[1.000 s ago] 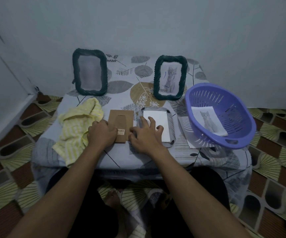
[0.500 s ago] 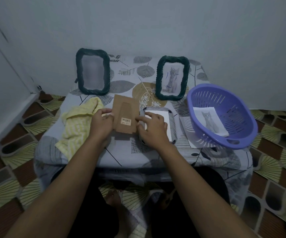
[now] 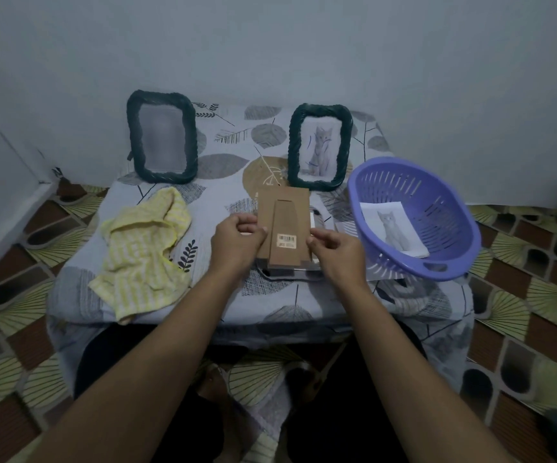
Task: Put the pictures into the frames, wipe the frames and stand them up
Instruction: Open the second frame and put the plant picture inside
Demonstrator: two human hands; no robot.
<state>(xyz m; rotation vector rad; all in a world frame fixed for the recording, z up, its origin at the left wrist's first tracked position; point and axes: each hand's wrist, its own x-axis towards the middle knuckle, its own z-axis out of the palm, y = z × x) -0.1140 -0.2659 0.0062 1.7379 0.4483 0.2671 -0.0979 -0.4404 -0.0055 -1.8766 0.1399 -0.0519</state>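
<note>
We hold the brown backing board point(image 3: 283, 225) by its two sides above the frame lying on the table point(image 3: 287, 295).

From the left: a yellow cloth point(image 3: 143, 248) lies crumpled near the table's edge, with a dark frame point(image 3: 162, 137) standing upright behind it. Our left hand point(image 3: 237, 240) has its fingers closed on the board's left edge; our right hand point(image 3: 335, 253) pinches the right edge. Beyond stands a second frame with a cat picture point(image 3: 320, 147). At far right a purple basket point(image 3: 437, 262) holds another cat picture point(image 3: 392, 228).
</note>
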